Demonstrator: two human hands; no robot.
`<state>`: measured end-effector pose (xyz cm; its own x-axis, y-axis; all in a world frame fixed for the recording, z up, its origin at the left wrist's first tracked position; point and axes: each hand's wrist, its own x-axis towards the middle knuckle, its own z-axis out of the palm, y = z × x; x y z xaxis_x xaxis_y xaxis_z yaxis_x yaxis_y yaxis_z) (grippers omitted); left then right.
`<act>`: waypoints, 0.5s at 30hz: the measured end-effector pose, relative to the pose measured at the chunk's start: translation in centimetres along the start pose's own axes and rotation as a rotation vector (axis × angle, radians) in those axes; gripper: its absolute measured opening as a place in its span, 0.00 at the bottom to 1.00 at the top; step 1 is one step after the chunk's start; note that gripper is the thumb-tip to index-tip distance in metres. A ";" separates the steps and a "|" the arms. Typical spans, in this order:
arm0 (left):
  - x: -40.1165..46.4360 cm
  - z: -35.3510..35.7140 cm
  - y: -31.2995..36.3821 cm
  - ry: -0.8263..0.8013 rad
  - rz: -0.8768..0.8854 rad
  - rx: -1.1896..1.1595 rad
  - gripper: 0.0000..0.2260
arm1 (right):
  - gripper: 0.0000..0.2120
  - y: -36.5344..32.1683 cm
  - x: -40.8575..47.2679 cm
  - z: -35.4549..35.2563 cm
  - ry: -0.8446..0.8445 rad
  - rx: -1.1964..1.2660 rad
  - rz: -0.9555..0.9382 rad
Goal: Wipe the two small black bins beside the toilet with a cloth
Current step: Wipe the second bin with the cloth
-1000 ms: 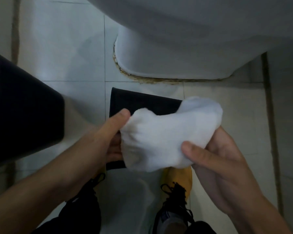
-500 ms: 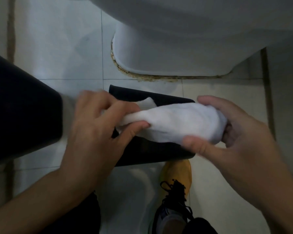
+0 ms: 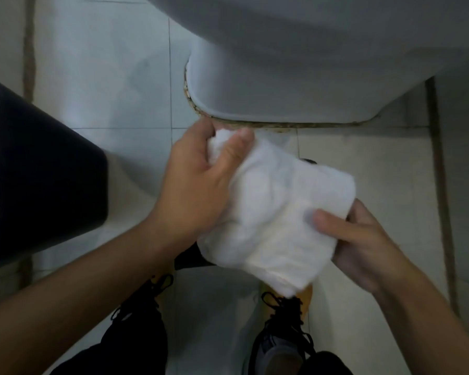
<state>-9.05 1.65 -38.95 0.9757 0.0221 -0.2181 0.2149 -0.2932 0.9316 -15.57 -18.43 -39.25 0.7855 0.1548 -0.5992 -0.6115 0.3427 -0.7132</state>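
head | both hands (image 3: 195, 190) (image 3: 363, 244) grip white cloth (image 3: 276, 212) | no legible writing

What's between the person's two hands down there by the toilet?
In the head view, a white cloth spans the gap: the left hand grips its upper end, the right hand pinches its lower edge. It nearly hides a small black bin beneath.

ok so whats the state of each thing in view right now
cloth: bunched, held in both hands over the small bin
left hand: grips the cloth's upper end
right hand: pinches the cloth's lower right edge
small black bin: mostly hidden under the cloth
large black bin: on the floor at left, untouched
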 end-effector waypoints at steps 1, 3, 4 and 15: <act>0.1 0.0 -0.9 -0.054 -0.034 0.017 0.09 | 0.18 0.1 0.1 0.4 0.073 -0.013 0.010; -0.5 -0.7 -2.5 -0.109 -0.020 0.014 0.07 | 0.15 -0.6 -0.2 1.1 0.197 -0.070 -0.063; -1.1 -1.2 -3.3 -0.085 0.002 0.003 0.06 | 0.16 -1.3 -0.5 1.4 0.263 -0.113 -0.145; -3.2 -0.6 -9.9 0.033 -0.288 0.145 0.13 | 0.16 6.0 4.6 5.7 0.283 -1.308 -0.542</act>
<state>-14.29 5.06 -47.27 0.8772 0.1542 -0.4547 0.4760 -0.4031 0.7816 -15.07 -10.36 -44.27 0.9948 0.0448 -0.0917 -0.0185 -0.8040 -0.5943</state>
